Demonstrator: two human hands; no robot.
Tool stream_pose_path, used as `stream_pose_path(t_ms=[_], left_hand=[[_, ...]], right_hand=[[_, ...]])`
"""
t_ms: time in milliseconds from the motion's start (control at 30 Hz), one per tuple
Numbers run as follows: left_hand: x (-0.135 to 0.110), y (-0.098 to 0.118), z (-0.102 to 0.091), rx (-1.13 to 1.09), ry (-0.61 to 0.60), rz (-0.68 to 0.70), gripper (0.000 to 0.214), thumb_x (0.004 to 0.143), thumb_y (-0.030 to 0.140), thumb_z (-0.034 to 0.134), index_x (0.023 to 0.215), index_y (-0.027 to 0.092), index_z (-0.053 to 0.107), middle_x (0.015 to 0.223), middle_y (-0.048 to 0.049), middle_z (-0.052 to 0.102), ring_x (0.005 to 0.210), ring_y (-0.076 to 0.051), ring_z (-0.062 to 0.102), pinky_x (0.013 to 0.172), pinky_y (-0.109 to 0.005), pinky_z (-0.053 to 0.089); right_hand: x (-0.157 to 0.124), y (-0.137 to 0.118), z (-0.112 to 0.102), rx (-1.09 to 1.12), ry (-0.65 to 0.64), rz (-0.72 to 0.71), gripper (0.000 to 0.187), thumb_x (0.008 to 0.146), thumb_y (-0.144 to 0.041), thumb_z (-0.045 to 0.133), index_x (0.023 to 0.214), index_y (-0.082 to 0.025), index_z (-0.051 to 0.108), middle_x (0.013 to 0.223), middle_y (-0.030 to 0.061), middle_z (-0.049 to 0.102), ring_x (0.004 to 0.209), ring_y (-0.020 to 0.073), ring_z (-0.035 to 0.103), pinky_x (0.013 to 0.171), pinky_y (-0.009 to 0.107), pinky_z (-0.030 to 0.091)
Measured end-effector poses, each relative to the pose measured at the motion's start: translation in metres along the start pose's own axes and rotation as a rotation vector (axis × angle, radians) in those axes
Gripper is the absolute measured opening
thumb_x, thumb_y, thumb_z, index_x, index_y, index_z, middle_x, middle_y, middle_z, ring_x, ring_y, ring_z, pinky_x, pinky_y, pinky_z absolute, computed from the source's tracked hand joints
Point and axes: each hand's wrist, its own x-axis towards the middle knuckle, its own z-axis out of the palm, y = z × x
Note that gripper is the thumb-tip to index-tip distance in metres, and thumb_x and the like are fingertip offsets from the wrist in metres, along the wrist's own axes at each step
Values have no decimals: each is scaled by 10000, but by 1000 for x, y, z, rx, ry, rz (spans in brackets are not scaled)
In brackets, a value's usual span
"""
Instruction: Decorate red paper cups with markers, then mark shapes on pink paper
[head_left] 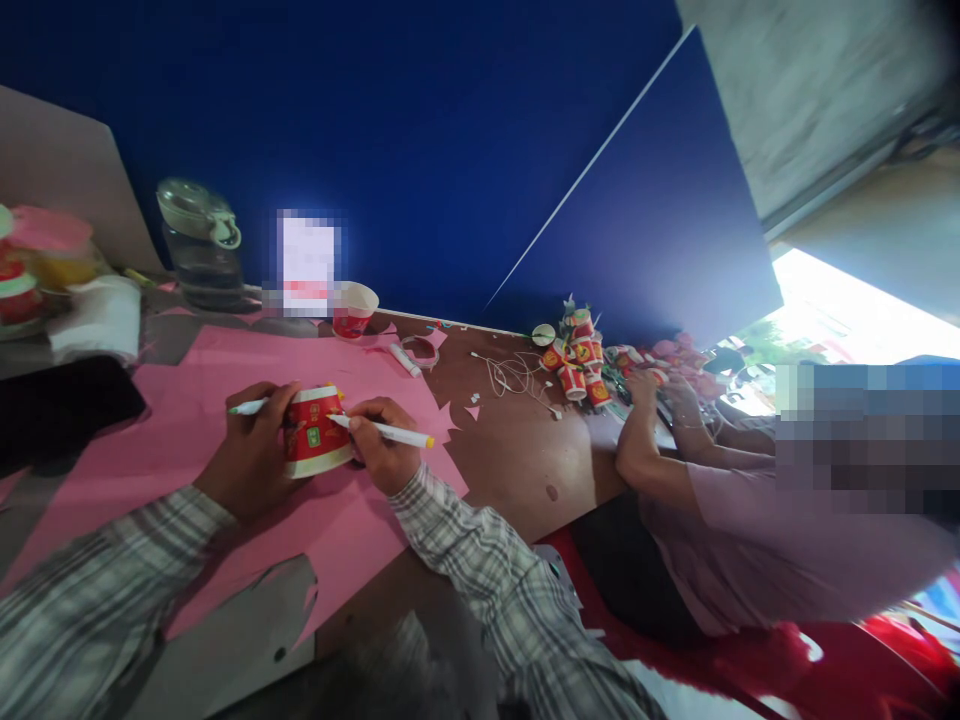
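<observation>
My left hand (259,455) is wrapped around the side of a red paper cup (306,425), which is upside down and slightly tilted, its white rim toward me. A green-tipped marker (247,407) sticks out between the fingers of that hand. In my right hand (386,440) is a white marker with a yellow end (409,436); its tip meets the printed side of the cup. Both hands are over a large sheet of pink paper (202,390) with cut edges.
Behind the sheet stand a clear water bottle (202,260) and another paper cup (354,312). A black phone (67,410) lies at left. A white cable (510,375) and a stack of decorated cups (581,355) lie right, near a co-worker's arms (652,430). A blue partition (420,150) rises behind.
</observation>
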Motion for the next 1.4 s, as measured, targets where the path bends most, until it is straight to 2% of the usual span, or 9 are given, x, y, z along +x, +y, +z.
stream_pose_path(t_ms=[333,500,733,1000,1200,1400], left_hand=[[-3,-6,4,-12,-19,-18,993,480,556,544,1283,95,184,1186,-186,374,1129,-305,299,955,-509,277],[-1,-3,2,-20,-10,-33,976,487,546,551,1282,101,202,1166,-176,399,1115,-296,309,952,-487,295],[1,1,-2,-16,-6,-22,1054,418,612,564,1264,76,233,1160,-189,405,1114,-306,306,964,-494,280],[0,-2,1,-11,-8,-16,875,558,518,491,1262,77,218,1174,-193,404,1141,-300,287,957,-513,264],[2,-2,-1,-40,-19,-64,910,522,542,513,1254,71,246,1129,-182,423,1098,-283,313,949,-490,290],[1,-2,-1,-9,-28,-33,922,522,542,508,1259,54,244,1164,-188,418,1115,-289,307,971,-482,264]], right_hand=[[-1,4,0,3,-38,17,208,777,-329,533,823,-144,617,664,33,570,559,124,510,506,229,419],[-1,5,0,19,-44,10,192,778,-319,530,812,-148,612,619,27,551,563,135,516,506,235,420],[-2,7,-1,21,-49,1,191,785,-305,527,818,-134,605,604,24,542,560,130,507,519,237,420],[-1,3,-4,33,-78,-7,197,781,-296,518,791,-121,606,576,19,527,533,115,494,513,225,413],[1,3,-4,74,-8,36,204,774,-313,525,807,-123,591,607,20,533,543,111,497,506,217,410],[3,2,-2,49,-5,60,221,767,-323,527,830,-124,598,669,30,558,571,108,488,533,222,414]])
